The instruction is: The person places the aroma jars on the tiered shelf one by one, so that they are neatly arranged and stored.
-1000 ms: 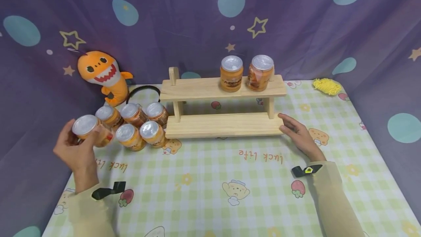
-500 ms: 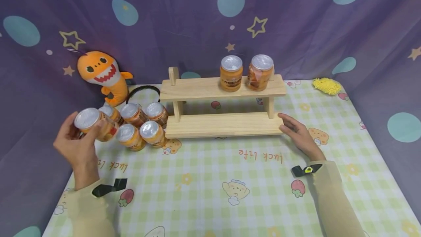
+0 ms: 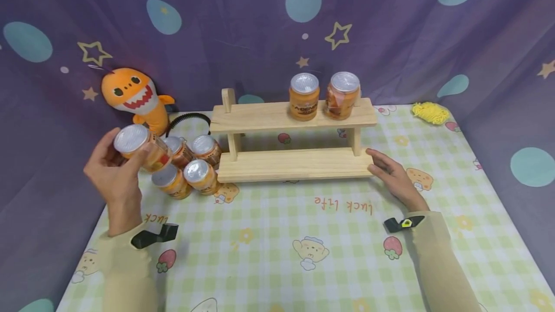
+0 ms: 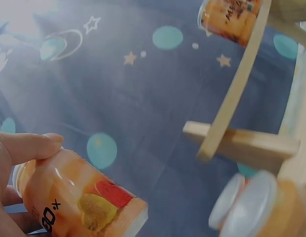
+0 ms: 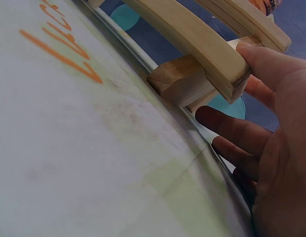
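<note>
My left hand (image 3: 113, 177) grips an orange can (image 3: 149, 153) with a silvery lid, raised and tilted over other cans at the table's left. In the left wrist view the can's (image 4: 78, 197) label shows red and yellow fruit. Below it stand several similar cans (image 3: 203, 179), partly hidden by the held one. A two-tier wooden shelf (image 3: 295, 163) stands to their right. Two cans (image 3: 304, 102) sit on its upper board, toward the right. My right hand (image 3: 396, 179) touches the right end of the lower board (image 5: 217, 64), thumb and fingers extended.
An orange shark plush (image 3: 138, 95) leans at the back left, beside a black ribbed ring (image 3: 188, 115). A yellow yarn bundle (image 3: 430, 113) lies at the back right. Patterned purple cloth (image 3: 208, 37) hangs behind the table.
My left hand has lifted the can and carried it rightward and farther back, so it now covers one of the standing cans. The right hand stays at the shelf's end.
</note>
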`<state>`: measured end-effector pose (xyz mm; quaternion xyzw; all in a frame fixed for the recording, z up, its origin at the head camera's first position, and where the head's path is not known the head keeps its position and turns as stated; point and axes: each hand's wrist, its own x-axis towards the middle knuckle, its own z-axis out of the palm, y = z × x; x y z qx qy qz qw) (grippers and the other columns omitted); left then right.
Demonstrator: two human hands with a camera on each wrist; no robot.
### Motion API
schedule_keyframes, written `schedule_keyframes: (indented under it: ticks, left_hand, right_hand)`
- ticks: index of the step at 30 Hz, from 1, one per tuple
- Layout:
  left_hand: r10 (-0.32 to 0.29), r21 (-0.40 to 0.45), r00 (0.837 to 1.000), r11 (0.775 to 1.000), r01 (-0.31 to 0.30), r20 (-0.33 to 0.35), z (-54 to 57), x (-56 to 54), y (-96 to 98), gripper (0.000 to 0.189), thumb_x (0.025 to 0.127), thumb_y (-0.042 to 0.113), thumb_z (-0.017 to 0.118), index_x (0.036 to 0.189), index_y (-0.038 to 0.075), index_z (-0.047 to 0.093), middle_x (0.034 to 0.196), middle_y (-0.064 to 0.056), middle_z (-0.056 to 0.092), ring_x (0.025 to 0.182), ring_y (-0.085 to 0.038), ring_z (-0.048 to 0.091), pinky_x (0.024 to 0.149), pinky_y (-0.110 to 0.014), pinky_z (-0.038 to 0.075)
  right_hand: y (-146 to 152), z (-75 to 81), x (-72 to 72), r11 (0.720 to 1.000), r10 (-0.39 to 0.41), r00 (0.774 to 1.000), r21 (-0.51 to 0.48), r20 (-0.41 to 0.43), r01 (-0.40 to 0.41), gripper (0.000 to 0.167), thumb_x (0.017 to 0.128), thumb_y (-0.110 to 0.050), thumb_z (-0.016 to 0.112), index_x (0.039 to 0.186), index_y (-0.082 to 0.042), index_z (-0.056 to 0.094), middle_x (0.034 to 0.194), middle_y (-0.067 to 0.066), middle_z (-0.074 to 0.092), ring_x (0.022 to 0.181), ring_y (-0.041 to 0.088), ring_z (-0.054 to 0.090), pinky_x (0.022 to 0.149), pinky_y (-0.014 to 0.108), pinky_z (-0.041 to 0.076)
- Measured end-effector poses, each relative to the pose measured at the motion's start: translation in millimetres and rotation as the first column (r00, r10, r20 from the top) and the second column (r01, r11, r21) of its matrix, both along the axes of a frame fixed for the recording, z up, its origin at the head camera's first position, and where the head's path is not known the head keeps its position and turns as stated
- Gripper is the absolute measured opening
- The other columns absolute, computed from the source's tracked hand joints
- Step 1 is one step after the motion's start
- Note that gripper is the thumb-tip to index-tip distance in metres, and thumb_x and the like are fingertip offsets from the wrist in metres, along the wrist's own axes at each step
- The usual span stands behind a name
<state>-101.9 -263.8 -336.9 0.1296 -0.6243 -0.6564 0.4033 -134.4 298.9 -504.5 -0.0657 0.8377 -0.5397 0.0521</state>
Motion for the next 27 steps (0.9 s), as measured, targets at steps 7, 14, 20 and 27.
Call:
schedule_keyframes:
  ticks: [7, 14, 20, 27]
  left_hand:
    - [-0.089, -0.015, 0.996, 0.996, 0.089, -0.011, 9.1, -7.9, 19.7, 0.053, 0.066, -0.011, 0.085, 0.115, 0.005, 0.074, 0.104, -0.003, 0.074, 0.090, -0.016, 0.066, 0.075, -0.021, 0.054]
    - [-0.141, -0.030, 0.990, 0.990, 0.141, -0.009, 14.7, -13.4, 33.9, 0.053, 0.066, -0.010, 0.086, 0.115, 0.005, 0.074, 0.101, -0.003, 0.075, 0.089, -0.016, 0.067, 0.075, -0.020, 0.055]
    - [-0.170, -0.062, 0.986, 0.984, 0.169, 0.004, 19.6, -17.6, 44.3, 0.052, 0.068, -0.006, 0.087, 0.117, 0.004, 0.073, 0.103, 0.000, 0.075, 0.091, -0.016, 0.067, 0.079, -0.020, 0.055]
    - [-0.203, -0.103, 0.979, 0.974, 0.203, 0.007, 22.1, -24.5, 54.6, 0.051, 0.067, -0.003, 0.088, 0.115, 0.004, 0.074, 0.102, 0.001, 0.075, 0.089, -0.015, 0.066, 0.079, -0.020, 0.054]
  right_hand:
    - [-4, 2.8, 1.6, 1.000, 0.003, 1.000, -0.007, 0.006, -0.002, 0.054, 0.103, -0.032, 0.056, 0.152, -0.015, 0.043, 0.159, 0.010, 0.042, 0.120, -0.017, 0.045, 0.096, 0.003, 0.038]
    - [-2, 0.6, 0.1, 1.000, -0.003, 1.000, 0.017, 0.006, 0.003, 0.054, 0.103, -0.035, 0.056, 0.152, -0.018, 0.044, 0.159, 0.007, 0.043, 0.125, -0.010, 0.046, 0.096, 0.004, 0.038]
    - [-1, -0.1, -0.1, 1.000, 0.000, 1.000, 0.013, -0.002, 0.000, 0.054, 0.103, -0.034, 0.056, 0.152, -0.017, 0.043, 0.159, 0.009, 0.043, 0.119, -0.020, 0.044, 0.095, 0.003, 0.038]
    - [0, -1.7, -0.8, 1.000, -0.006, 1.000, 0.028, 0.004, 0.006, 0.054, 0.102, -0.036, 0.056, 0.152, -0.019, 0.043, 0.159, 0.009, 0.042, 0.118, -0.020, 0.043, 0.095, 0.003, 0.037]
